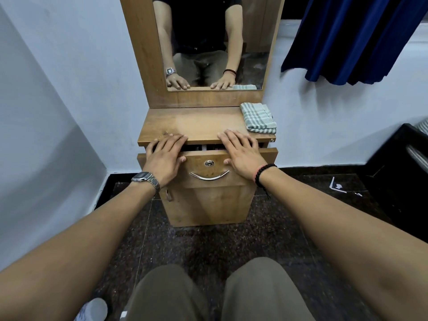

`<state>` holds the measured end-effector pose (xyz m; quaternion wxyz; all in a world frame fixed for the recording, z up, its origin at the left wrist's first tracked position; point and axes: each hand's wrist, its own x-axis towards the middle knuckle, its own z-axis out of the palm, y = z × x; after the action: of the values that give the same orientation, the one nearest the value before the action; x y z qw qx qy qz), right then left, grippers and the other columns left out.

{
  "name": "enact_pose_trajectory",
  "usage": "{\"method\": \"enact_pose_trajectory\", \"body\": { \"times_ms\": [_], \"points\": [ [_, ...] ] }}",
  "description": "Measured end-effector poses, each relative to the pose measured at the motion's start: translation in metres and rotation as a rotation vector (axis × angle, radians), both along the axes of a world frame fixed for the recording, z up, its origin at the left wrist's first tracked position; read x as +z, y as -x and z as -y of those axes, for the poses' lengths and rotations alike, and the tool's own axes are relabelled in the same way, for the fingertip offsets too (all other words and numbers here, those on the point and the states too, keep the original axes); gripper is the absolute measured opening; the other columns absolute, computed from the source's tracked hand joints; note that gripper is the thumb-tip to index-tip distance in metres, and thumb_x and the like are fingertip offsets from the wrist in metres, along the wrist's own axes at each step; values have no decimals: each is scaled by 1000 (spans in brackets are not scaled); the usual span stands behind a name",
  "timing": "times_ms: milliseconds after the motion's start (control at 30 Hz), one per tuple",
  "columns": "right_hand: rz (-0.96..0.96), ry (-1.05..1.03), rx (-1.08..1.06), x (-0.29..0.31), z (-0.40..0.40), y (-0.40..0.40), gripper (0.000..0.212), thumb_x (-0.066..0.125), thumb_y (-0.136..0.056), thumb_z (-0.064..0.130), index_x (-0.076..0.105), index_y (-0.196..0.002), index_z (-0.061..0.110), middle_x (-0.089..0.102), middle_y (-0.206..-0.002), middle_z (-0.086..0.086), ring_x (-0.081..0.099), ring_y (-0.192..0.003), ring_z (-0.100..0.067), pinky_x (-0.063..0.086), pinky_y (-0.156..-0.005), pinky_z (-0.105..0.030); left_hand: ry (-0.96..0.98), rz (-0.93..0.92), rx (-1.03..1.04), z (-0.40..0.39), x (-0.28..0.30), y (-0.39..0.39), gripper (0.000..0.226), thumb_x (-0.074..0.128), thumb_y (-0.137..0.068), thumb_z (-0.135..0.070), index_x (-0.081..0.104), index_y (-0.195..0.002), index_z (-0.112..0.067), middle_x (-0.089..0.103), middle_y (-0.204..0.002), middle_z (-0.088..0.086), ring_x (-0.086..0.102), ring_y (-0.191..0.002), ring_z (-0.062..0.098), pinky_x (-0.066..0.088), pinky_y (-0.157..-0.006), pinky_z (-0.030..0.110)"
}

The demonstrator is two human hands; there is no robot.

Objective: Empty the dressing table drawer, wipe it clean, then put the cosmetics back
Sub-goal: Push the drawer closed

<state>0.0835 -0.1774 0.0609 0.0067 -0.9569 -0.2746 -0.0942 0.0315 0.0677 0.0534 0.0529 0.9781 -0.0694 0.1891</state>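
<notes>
Both hands (pixel 201 154) flat atop slightly open drawer (pixel 208 169).

White walls (pixel 69 77), dark floor (pixel 266 239), blue curtain (pixel 361 38)

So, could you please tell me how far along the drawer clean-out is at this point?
Barely begun. Done: the drawer is open only a crack, with items dimly visible inside. In hand: the left hand and right hand lie flat across the gap, fingers on the tabletop. Left: pulling it out, emptying it, wiping with the folded checked cloth, and returning the cosmetics.
</notes>
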Motion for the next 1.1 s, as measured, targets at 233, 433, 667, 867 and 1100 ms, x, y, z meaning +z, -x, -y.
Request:
{"method": "enact_pose_trajectory", "body": {
  "times_ms": [233,433,667,867,1100],
  "points": [
    [27,58,-6,0,0,3,88,40,-80,0,-4,-154,21,1,-160,-3,1,-147,-23,7,-113,-43,-78,71,68,16,12,-10,43,67,-81,-25,51,-120,-19,53,-119,3,48,-108,28,34,-89,42],
    [-17,80,-12,1,-2,3,91,50,-81,16,-5,-153,21,0,-160,-5,0,-147,-25,6,-114,-45,-127,72,119,21,19,-19,33,66,-82,-23,50,-109,-16,52,-111,7,48,-100,29,37,-81,41],
    [-53,97,-26,-1,-5,1,96,55,-80,22,-7,-153,20,-4,-160,-6,-3,-147,-27,4,-115,-48,-108,81,108,19,25,-28,32,70,-78,-20,51,-103,-15,51,-106,9,47,-96,31,39,-79,41],
    [-142,127,-50,10,-6,3,104,62,-79,26,-12,-152,21,-10,-161,-6,-9,-148,-26,1,-117,-48,-102,109,98,19,24,-27,31,68,-77,-12,50,-102,-14,51,-104,10,46,-92,30,41,-77,41],
    [-308,218,-92,42,-5,17,93,56,-88,27,-11,-153,21,-12,-161,-3,-7,-149,-21,-1,-119,-45,-189,-101,75,20,36,1,42,53,-85,-18,41,-126,-20,45,-125,7,44,-111,27,43,-86,41]
  ]
}}
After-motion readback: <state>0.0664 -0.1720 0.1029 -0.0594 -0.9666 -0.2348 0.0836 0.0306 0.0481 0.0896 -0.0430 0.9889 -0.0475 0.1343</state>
